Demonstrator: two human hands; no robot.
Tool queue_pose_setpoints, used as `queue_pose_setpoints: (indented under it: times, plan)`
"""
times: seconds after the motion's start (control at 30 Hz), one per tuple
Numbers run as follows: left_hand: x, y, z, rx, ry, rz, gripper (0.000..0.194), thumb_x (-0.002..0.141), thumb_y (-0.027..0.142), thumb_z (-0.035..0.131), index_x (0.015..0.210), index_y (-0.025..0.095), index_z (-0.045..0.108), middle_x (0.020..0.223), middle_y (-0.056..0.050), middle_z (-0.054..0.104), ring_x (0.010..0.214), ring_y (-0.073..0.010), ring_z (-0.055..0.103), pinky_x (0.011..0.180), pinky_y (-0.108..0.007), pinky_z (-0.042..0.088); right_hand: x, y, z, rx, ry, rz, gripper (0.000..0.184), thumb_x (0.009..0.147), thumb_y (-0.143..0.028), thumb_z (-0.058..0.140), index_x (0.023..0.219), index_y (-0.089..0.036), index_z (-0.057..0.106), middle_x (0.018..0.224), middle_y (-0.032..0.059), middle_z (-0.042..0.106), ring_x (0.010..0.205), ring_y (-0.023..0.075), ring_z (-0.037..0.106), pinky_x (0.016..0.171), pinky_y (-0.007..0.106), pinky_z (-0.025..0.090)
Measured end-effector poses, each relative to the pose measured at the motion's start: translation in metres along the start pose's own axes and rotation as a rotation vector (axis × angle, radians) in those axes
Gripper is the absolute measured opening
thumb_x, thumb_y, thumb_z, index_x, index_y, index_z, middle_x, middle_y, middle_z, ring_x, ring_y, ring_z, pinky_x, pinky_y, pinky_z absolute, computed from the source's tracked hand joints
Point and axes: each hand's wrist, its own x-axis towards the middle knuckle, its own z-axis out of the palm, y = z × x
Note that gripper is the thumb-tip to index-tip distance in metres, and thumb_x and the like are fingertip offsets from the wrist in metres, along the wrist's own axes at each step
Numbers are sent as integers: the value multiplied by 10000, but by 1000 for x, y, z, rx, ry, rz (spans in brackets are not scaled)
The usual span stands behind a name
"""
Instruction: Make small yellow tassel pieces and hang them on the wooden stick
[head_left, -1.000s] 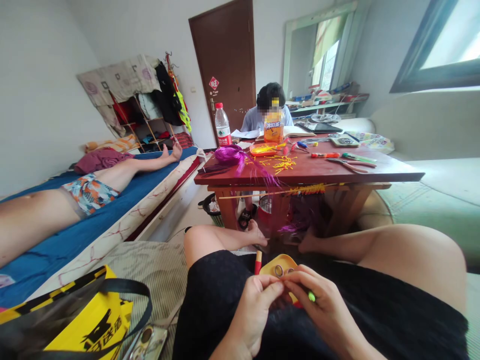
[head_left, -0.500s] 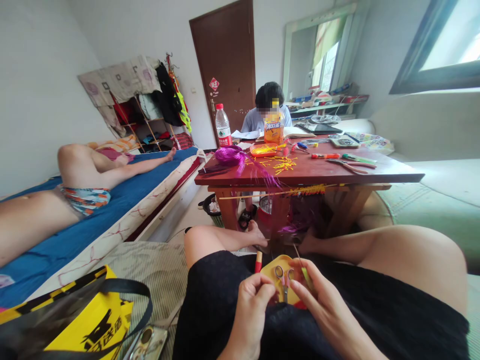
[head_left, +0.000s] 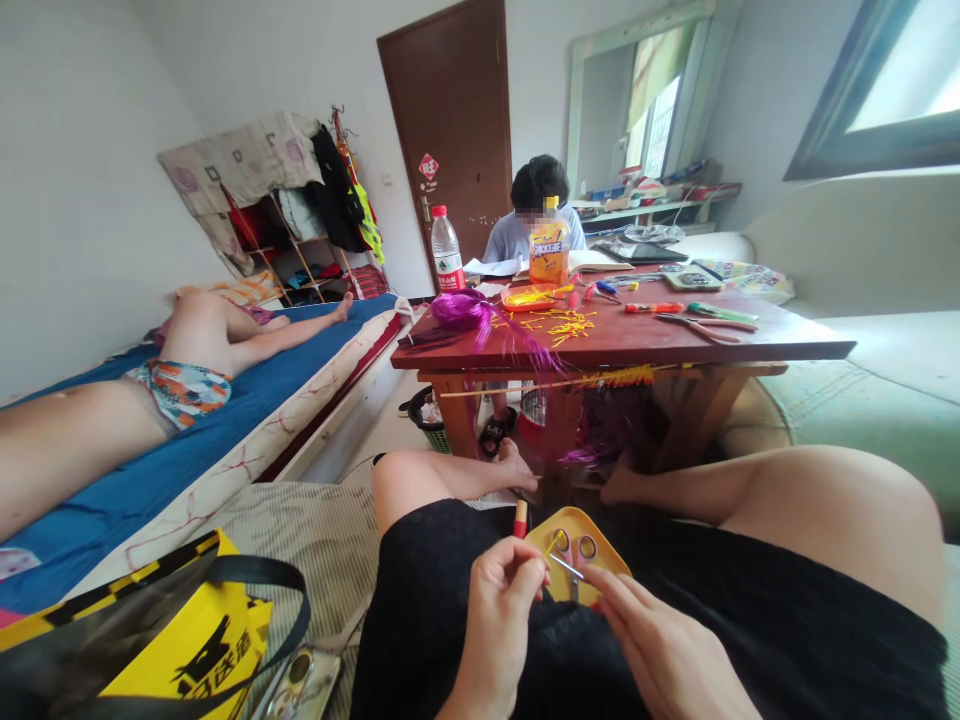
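Observation:
My left hand (head_left: 504, 600) and my right hand (head_left: 660, 645) meet over my lap, above black cloth. Both pinch a thin wire-like strand (head_left: 564, 566) that runs between their fingertips. Just beyond them a yellow tray (head_left: 600, 548) rests on my lap with small scissors (head_left: 573, 556) in it. A red-tipped stick (head_left: 519, 519) lies beside the tray on the left.
A low red-brown table (head_left: 622, 340) ahead carries purple tinsel (head_left: 465, 308), yellow bits, pliers (head_left: 705, 328), a water bottle (head_left: 447, 250) and a drink carton. A person sits behind it. Another person lies on the blue bed (head_left: 247, 400) at left. A yellow bag (head_left: 180, 630) sits near left.
My right hand has drawn back toward me and lower, off the tray. A thin strand now spans between both hands. The person on the bed shifted a raised knee.

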Motion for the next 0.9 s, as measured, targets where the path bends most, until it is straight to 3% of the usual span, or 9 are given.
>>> queue_pose_setpoints:
  times: [0.27,0.4,0.5,0.57,0.63,0.67,0.77,0.9]
  plan:
    - [1,-1,-3,147,-12,57,154,732,222,516,601,153,556,540,18,502,533,-111,435,526,-206,360,1,0,-4,117,-7,70,358,857,-265,317,1067,-264,607,1008,53,682,752,211,672,636,291,522]
    - [-10,1,6,388,-73,180,142,723,182,523,597,157,583,586,-6,572,572,-137,509,573,-227,397,8,-9,-8,585,-8,216,286,794,-379,482,963,-229,657,921,76,689,799,215,638,672,281,504]
    - [-10,5,3,480,-187,269,166,757,208,503,636,168,610,655,-26,621,650,-161,563,636,-245,432,18,-15,-15,1013,-80,440,348,745,-473,557,889,-176,668,597,11,596,498,116,517,446,194,406]
    - [4,7,-10,580,-133,303,206,819,264,438,815,184,627,833,-44,646,797,-178,581,733,-263,442,25,-13,-25,1190,-107,529,366,723,-495,592,836,-154,666,478,-51,452,407,59,362,383,156,292]
    - [29,4,-29,834,104,213,284,877,246,322,997,196,574,1035,-62,605,953,-175,553,834,-282,417,32,-5,-39,1254,2,567,356,679,-491,648,798,-156,662,491,-54,443,438,53,344,397,144,286]
    - [45,-1,-38,898,142,151,281,877,210,320,1018,176,561,1061,-87,590,986,-189,542,869,-313,398,35,1,-47,1259,89,576,348,652,-485,675,787,-164,663,525,-40,482,471,60,370,414,142,311]
    - [87,-27,-47,998,69,-22,145,816,170,499,922,159,597,902,-76,627,915,-210,578,853,-373,412,42,17,-68,1237,294,569,322,593,-458,726,770,-195,670,618,-7,560,567,93,441,451,141,374]
    - [113,-70,-21,1016,-41,-218,232,836,285,523,1019,146,559,1039,-64,580,907,-186,568,789,-397,466,44,22,-78,1210,340,547,294,590,-449,728,754,-211,677,658,7,573,597,116,457,448,157,399]
